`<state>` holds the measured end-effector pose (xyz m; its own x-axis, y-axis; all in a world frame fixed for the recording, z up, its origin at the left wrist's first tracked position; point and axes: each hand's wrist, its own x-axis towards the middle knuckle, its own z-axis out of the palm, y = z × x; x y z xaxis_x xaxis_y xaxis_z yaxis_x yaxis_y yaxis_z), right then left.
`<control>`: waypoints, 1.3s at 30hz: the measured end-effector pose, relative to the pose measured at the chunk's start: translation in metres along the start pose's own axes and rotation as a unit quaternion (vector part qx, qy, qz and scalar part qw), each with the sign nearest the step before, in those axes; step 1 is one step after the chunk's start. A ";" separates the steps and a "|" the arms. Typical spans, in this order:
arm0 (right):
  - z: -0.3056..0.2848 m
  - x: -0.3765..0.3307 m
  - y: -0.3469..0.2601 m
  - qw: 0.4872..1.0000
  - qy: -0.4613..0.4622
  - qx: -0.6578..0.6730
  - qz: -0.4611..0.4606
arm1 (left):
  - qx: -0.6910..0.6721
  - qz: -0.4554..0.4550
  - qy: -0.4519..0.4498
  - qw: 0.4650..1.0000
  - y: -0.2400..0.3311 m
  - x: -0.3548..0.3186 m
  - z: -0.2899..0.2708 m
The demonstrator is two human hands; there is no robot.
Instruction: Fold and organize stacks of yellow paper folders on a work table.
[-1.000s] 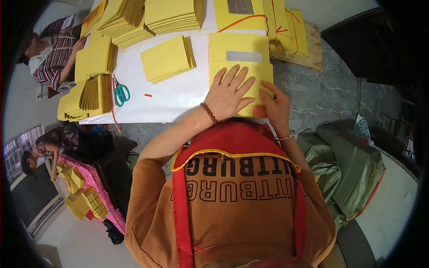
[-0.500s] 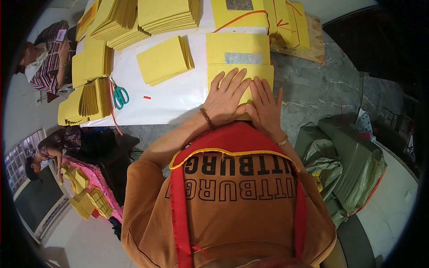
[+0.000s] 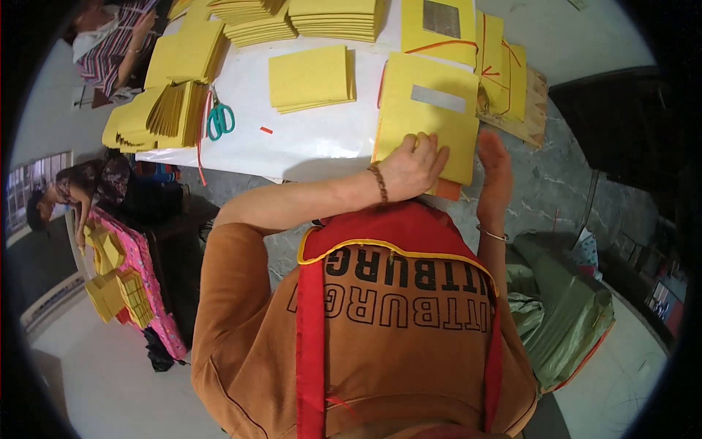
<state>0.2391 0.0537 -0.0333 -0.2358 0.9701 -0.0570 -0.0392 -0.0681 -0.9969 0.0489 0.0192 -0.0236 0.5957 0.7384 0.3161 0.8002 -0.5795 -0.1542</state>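
Observation:
A stack of yellow paper (image 3: 428,73) with a silvery rectangle on its top lies at the table's near right, slightly turned. On its near part rests my left hand (image 3: 413,167), fingers bent and drawn together against the paper; the thumb is hidden. A strip of orange (image 3: 447,190) shows under the near edge of the stack. Just right of the stack is my right hand (image 3: 495,164), raised and seen edge-on, fingers stretched out, apart from the paper and holding nothing.
Several folded yellow paper bundles (image 3: 333,20) stand along the far and left sides of the white-covered table (image 3: 241,77). Teal scissors (image 3: 220,119) lie left, beside a red strip. Tied bundles (image 3: 504,69) sit far right on a wooden board. Two other people work at the left.
My flat hands have come apart. The left has curled on the paper; the right has moved off to the stack's right side. The upper sheets have turned and cover more of the stack.

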 end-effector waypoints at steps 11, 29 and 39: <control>-0.005 -0.004 -0.004 0.991 0.132 -0.003 0.022 | -0.059 -0.141 0.217 0.964 -0.143 -0.061 -0.023; 0.000 0.002 0.014 0.993 0.109 -0.054 -0.012 | -0.035 -0.278 -0.095 0.955 -0.149 -0.115 0.078; 0.002 0.007 0.004 0.951 0.043 -0.269 -0.148 | -0.068 -0.281 -0.169 0.942 -0.159 -0.092 0.039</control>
<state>0.2354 0.0594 -0.0372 -0.2111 0.9453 0.2485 0.4156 0.3169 -0.8526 -0.1305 0.0569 -0.0648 0.0866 0.9962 -0.0071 0.9932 -0.0857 0.0784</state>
